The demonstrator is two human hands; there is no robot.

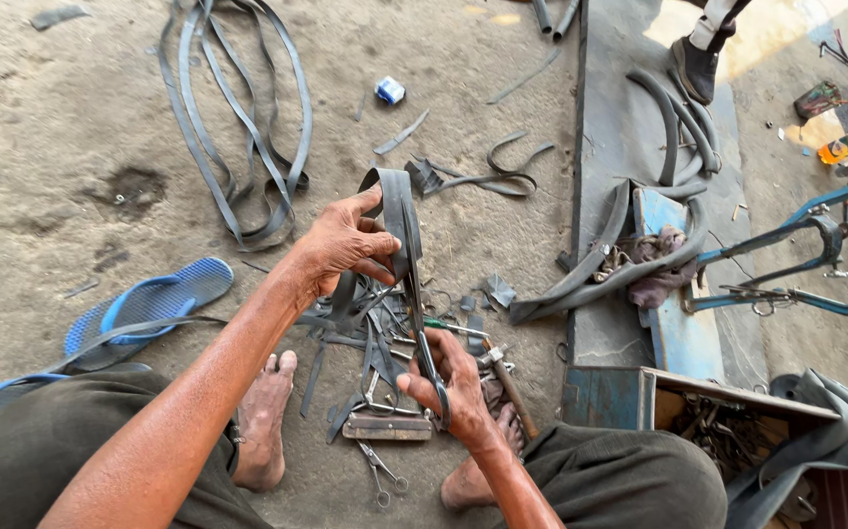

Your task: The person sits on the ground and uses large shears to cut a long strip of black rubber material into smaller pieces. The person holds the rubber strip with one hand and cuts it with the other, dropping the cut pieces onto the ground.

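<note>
From the head camera, the strip of black inner-tube rubber [400, 211] stood nearly upright between the two hands, its long axis running from the top fold near the middle of the frame down and slightly to the right, with the folded end pointing away from the person. The left hand [346, 245] had its grip pinched on the upper part of the strip, thumb on the near face and fingers curled over the far edge, so that the rubber was pressed flat between them. The right hand [448, 387] was lower down, its grip wrapped through the handles of a pair of scissors [422, 328], whose blades pointed upward along the strip and lay against its edge; how far the blades stood apart could not be told. Below the hands, on the dirt floor [71, 118], lay a heap of rubber offcuts [355, 333], a small wooden block [387, 427], a second pair of scissors [382, 475] and a hammer [507, 382]. The person's bare feet rested on either side of the heap, a blue sandal [150, 304] lay to the left, and a loop of cut tube [238, 118] was farther off on the floor.
</note>
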